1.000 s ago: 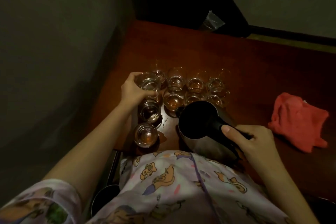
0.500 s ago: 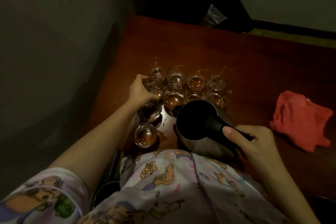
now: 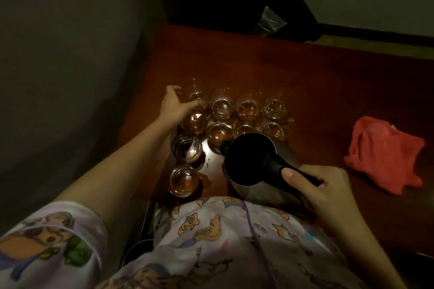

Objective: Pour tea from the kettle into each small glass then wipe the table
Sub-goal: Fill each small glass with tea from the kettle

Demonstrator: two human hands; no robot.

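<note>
At a dark red-brown table [image 3: 270,70] pushed against a wall, a person works through a cluster of small glasses [image 3: 249,110], most of them showing amber tea. Gripped by its black handle in the right hand [image 3: 321,185], fingers curled round it and thumb laid along the top, the steel kettle [image 3: 253,162] sits low at the table's near edge with its spout aimed at the second-row glass [image 3: 219,132]; no stream is visible. Reaching forward with the forearm stretched over the near glasses, the left hand [image 3: 175,107] pinches the far-left glass [image 3: 198,98] at its rim, the other fingers spread loosely. Whether that glass rests on the table or is slightly lifted cannot be told. Drops and a wet sheen mark the wood beside the near-left glass [image 3: 187,149], and another glass [image 3: 184,178] stands closest to the body. To pour well, judgement suggests bringing each glass clear of its neighbours, tipping the kettle slowly with the spout just above the rim, and keeping the left forearm high enough to avoid knocking the glasses beneath it. Off to the right, well apart from the glasses, lies a crumpled red cloth [image 3: 385,155], ready for wiping.
</note>
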